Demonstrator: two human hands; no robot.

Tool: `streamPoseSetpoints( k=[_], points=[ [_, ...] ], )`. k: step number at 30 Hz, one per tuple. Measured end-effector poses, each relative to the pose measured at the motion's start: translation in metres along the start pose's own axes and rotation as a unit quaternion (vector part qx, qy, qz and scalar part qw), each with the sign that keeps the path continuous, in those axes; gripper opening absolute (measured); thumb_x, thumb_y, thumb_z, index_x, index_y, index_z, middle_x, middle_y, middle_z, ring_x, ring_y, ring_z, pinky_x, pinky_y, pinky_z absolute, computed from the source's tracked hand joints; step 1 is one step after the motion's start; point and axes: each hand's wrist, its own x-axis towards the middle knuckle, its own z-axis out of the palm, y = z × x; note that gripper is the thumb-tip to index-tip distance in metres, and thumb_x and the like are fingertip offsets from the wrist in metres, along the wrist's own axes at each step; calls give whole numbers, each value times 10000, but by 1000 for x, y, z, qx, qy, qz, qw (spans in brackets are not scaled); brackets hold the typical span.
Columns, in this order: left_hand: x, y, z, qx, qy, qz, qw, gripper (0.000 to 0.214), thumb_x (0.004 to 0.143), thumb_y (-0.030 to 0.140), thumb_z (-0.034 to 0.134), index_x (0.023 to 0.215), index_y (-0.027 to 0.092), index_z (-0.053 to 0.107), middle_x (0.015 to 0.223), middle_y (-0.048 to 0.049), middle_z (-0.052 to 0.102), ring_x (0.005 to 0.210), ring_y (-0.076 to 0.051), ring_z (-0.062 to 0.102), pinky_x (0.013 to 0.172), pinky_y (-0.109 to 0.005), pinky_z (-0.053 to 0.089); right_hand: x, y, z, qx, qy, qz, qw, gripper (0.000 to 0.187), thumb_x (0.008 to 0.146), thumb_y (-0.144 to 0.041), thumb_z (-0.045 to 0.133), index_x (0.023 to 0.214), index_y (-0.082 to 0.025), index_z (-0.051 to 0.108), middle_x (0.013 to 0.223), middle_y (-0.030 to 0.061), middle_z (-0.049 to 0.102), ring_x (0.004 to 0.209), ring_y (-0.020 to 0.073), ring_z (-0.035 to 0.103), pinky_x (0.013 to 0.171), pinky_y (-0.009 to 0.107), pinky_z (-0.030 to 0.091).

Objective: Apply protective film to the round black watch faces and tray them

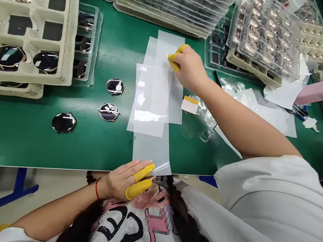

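My right hand [188, 66], with yellow finger cots, is closed with its fingertips down on the far part of the translucent plastic sheets [154, 99]. A small pale bit shows at those fingertips, too small to name. At the table's front edge my left hand [127, 179] rests with its fingers stretched out over the near end of the lowest sheet. It wears yellow finger cots on thumb and forefinger. The sheets overlap in a long strip. Left of them lie dark round sunglass fronts, one upper [114, 86], one middle [109, 112] and one farther left [63, 122].
A beige tray [68, 49] with sunglasses stands at left beside a clear tray [94, 49]. Stacked clear trays [171, 0] rise at the back. To the right are a small white-and-yellow block [189, 105], filled trays [263, 35] and a pink handheld object [316, 92].
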Motion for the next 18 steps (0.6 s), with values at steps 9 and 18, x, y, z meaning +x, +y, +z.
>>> streamPoseSetpoints(
  k=[9,18],
  points=[
    [-2,-1,4,8,12,15,1000,274,1034,148,362,965,134,627,948,-114,793,1147,-173,708,1091,-268,511,-124,-65,-77,142,9,12,990,110,832,-282,679,770,-216,617,998,76,674,971,243,630,862,462,524],
    [1,0,4,48,6,27,998,238,1051,187,369,985,171,597,943,-60,800,978,-164,768,1020,-273,540,-172,-99,-38,153,-46,-93,983,142,917,-215,541,777,-197,533,807,58,677,710,155,595,605,279,464]
  ],
)
